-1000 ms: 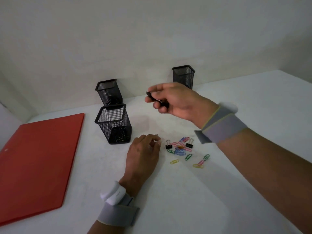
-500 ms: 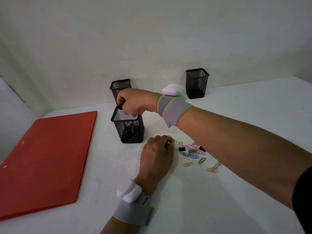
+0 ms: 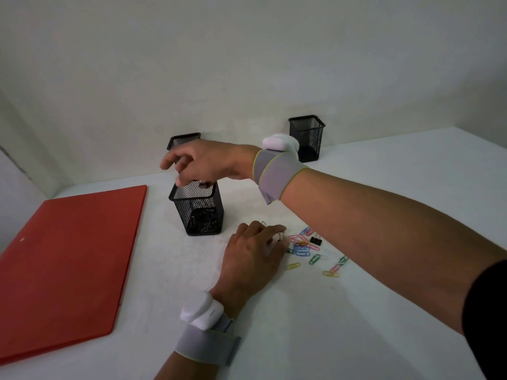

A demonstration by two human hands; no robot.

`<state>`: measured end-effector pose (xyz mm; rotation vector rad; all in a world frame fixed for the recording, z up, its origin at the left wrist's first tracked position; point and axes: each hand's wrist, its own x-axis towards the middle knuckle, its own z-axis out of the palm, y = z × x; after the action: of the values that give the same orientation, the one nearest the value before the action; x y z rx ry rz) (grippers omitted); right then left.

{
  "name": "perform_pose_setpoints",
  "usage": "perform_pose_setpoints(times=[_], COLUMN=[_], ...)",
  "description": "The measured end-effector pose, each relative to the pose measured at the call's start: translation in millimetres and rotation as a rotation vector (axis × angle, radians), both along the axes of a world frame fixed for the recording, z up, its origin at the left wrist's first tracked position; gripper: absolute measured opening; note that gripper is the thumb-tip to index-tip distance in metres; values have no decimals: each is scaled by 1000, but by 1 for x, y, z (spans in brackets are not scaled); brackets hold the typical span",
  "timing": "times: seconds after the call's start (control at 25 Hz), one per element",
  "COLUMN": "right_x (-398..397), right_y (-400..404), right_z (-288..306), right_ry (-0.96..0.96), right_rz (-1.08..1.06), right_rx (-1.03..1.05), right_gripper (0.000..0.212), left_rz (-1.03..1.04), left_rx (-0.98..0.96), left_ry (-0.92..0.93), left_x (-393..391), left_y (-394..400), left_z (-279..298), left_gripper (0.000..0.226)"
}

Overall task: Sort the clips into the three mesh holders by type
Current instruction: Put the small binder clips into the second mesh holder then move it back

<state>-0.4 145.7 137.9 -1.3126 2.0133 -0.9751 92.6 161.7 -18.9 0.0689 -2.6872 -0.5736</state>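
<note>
Clips [image 3: 303,246] lie scattered on the white surface [image 3: 370,187] just right of the left hand [image 3: 253,252], which rests knuckles-up at the pile's edge, fingers curled onto a small wire clip; one black binder clip [image 3: 316,239] sits with its handles pointing away. Farther back, the right hand [image 3: 201,161] reaches across above the near mesh holder [image 3: 198,208], fingers spread loosely, a small dark clip [image 3: 203,184] at the rim beneath them. Two more holders [image 3: 307,137] stand by the wall, so the left hand is nearer the pile.
</note>
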Motion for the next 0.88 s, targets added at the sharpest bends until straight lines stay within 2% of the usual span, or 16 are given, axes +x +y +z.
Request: perform_pose_setpoints(times=[0.08,0.24,0.32,0.48,0.64,0.72,0.88], right_x=[-1,-3,-9,-25,-31,-29,-28], right_y=[7,49,87,158,199,210,215], right_z=[2,-4,-15,-43,-72,-85,-101], right_ry=[-1,196,257,281,317,322,396], right_rz=[-14,-86,-126,-149,-90,-97,-179], right_rx=[-41,-177,-102,181,364,386,340], right_gripper=[34,27,23,18,25,29,19], left_rz=[-2,-33,-64,-54,-26,-17,-25], left_rx=[-42,-31,20,93,149,148,88], left_ry=[-12,8,26,88,114,139,229], left_x=[0,1,0,0,3,5,8], left_y=[-1,-5,-6,-8,-7,-6,-6], left_z=[-2,-6,-6,-10,-9,-7,4], left_gripper=[38,27,23,16,13,14,16])
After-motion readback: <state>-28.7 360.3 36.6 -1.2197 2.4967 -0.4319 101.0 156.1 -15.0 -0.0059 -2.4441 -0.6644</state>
